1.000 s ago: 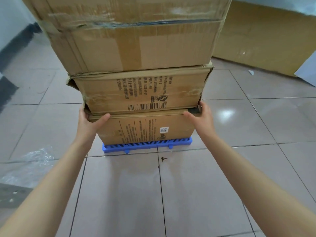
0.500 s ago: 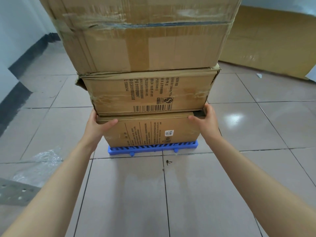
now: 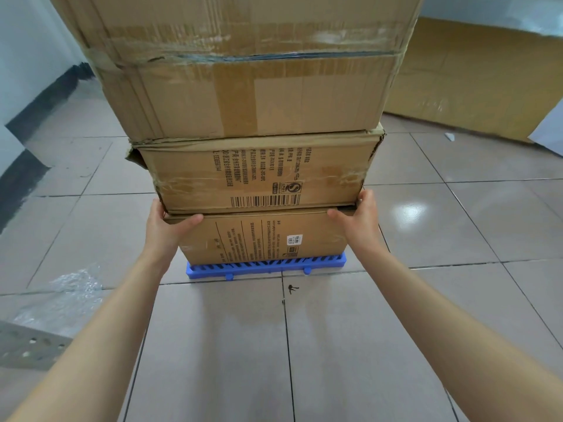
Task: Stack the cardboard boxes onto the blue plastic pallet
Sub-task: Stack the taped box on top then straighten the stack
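Observation:
Three cardboard boxes stand stacked on the blue plastic pallet (image 3: 265, 266) on the tiled floor. The bottom box (image 3: 262, 239) carries printed text and a small white label. On it rests the middle box (image 3: 256, 175) with a barcode, and the large taped top box (image 3: 243, 71) overhangs both. My left hand (image 3: 166, 226) grips the left top corner of the bottom box, thumb on its front face. My right hand (image 3: 359, 222) holds the right top corner at the seam under the middle box.
A large flat cardboard sheet (image 3: 475, 86) leans against the back right wall. Crumpled clear plastic film (image 3: 70, 287) and a perforated grey metal piece (image 3: 27, 345) lie on the floor at the left. A white wall with a dark skirting (image 3: 33, 108) runs along the left.
The stack has shifted right and lower in view as my head moved. Both hands stay on the same corners of the bottom box.

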